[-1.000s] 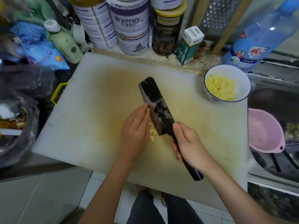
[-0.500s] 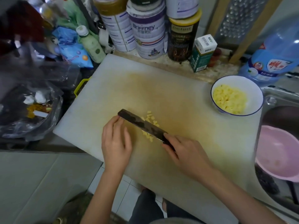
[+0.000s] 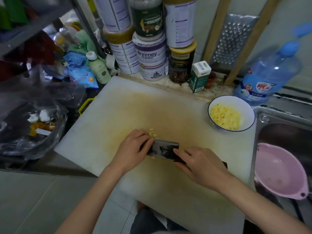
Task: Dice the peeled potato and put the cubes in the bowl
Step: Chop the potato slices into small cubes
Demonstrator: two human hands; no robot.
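Mid cutting board (image 3: 104, 125), tiny pale-yellow potato cubes (image 3: 153, 133) lie beside the knife (image 3: 164, 150) gripped by the right hand (image 3: 200, 164); the left hand (image 3: 133, 149) curls against its blade, hold unclear.

bare cutting board (image 3: 118, 107) lay open toward the bowl (image 3: 245, 105); stacked tins (image 3: 150, 61) walled the far edge, the sink (image 3: 270, 116) and pink colander (image 3: 280, 169) bounded the right side.
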